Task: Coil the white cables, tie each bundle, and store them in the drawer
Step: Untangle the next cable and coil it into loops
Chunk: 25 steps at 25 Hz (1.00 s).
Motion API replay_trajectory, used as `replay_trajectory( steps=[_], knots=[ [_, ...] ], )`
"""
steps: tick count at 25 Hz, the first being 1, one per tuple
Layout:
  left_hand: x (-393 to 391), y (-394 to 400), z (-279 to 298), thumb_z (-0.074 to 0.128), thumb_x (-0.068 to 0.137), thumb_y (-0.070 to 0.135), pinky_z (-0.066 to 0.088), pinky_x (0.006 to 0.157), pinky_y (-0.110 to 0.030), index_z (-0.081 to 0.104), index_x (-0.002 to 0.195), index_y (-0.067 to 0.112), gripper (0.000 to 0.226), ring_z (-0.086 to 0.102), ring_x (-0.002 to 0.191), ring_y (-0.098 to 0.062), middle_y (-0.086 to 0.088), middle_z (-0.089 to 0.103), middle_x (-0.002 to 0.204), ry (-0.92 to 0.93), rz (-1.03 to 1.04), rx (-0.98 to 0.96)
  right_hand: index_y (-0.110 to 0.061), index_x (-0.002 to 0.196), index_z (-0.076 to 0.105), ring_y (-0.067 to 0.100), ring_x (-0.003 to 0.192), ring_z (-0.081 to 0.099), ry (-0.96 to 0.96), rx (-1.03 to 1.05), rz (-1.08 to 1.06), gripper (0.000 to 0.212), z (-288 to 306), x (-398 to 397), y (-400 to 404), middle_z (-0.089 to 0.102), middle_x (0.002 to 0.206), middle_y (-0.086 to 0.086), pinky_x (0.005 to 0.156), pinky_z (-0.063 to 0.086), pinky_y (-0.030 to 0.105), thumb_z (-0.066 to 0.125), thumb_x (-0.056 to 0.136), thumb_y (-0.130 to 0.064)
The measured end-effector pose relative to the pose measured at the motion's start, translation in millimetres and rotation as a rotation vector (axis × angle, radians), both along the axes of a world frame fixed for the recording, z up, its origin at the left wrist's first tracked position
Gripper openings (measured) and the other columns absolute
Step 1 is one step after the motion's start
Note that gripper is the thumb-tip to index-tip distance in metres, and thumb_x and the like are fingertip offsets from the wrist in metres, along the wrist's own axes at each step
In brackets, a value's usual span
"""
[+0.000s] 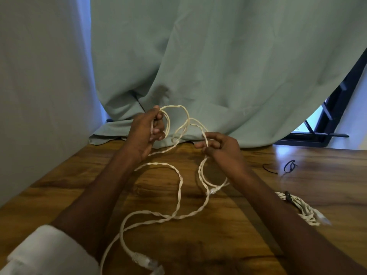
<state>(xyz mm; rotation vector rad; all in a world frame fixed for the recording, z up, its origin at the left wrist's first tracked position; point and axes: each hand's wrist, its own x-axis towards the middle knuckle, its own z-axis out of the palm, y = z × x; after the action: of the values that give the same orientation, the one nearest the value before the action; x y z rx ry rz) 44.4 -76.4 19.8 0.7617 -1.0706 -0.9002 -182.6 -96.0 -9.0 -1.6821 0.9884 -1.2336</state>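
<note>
Now the white cable (179,187) is gathered into loops held in the curled left hand (146,133), while slack is pinched and fed by the right hand (220,147); its tail trails across the surface (59,195), uncoiled.

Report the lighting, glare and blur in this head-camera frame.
Head view: dim and soft overall; daylight from the window at right throws a bluish glare on the wooden table; wide-angle bending at the edges; the connector near the bottom and the tied bundle are blurred; the left hand and right hand are darkly lit.
</note>
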Motion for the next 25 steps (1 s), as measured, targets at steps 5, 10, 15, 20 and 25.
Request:
replay_trajectory(
  steps=[5,10,15,20,25],
  knots=[
    [-4,-15,-20,0.046,0.110,0.040,0.036,0.054,-0.027,0.067,0.085,0.016,0.040,0.047,0.052,-0.014,-0.001,0.058,0.058,-0.447,0.387,0.058,-0.014,0.132,0.062,0.019,0.073,0.073,-0.355,0.089,0.111,0.039,4,-1,3,0.080,0.104,0.011,0.056,0.055,0.025,0.058,0.099,0.007],
    [5,-19,-28,0.051,0.107,0.040,0.043,0.061,-0.026,0.075,0.087,0.020,0.037,0.057,0.057,-0.012,-0.003,0.065,0.062,-0.572,0.559,0.056,-0.015,0.129,0.066,0.019,0.075,0.073,-0.438,0.134,0.042,0.041,0,-9,-5,0.079,0.100,0.015,0.052,0.051,0.022,0.052,0.100,0.010],
    [-14,-20,-27,0.072,0.095,0.045,0.047,0.063,-0.018,0.074,0.096,0.009,0.036,0.064,0.065,-0.001,0.005,0.074,0.078,-0.452,0.428,0.062,-0.013,0.119,0.069,0.023,0.077,0.073,-0.386,0.158,0.159,0.034,3,-5,2,0.077,0.096,0.015,0.050,0.052,0.024,0.048,0.102,0.008],
    [-27,-24,-37,0.087,0.082,0.030,0.055,0.082,-0.029,0.068,0.109,0.016,0.035,0.072,0.093,-0.012,0.004,0.077,0.099,-0.564,0.423,0.061,-0.014,0.122,0.070,0.023,0.078,0.074,-0.284,0.125,0.259,0.036,4,-1,8,0.077,0.096,0.016,0.056,0.057,0.030,0.045,0.105,0.006],
    [-21,-24,-33,0.066,0.098,0.016,0.056,0.075,-0.025,0.080,0.092,0.014,0.015,0.074,0.075,-0.008,0.000,0.079,0.078,-0.490,0.541,0.010,-0.010,0.121,0.067,0.027,0.072,0.074,-0.364,0.149,0.160,0.032,5,0,8,0.075,0.095,0.021,0.050,0.056,0.030,0.045,0.103,0.005]
  ],
)
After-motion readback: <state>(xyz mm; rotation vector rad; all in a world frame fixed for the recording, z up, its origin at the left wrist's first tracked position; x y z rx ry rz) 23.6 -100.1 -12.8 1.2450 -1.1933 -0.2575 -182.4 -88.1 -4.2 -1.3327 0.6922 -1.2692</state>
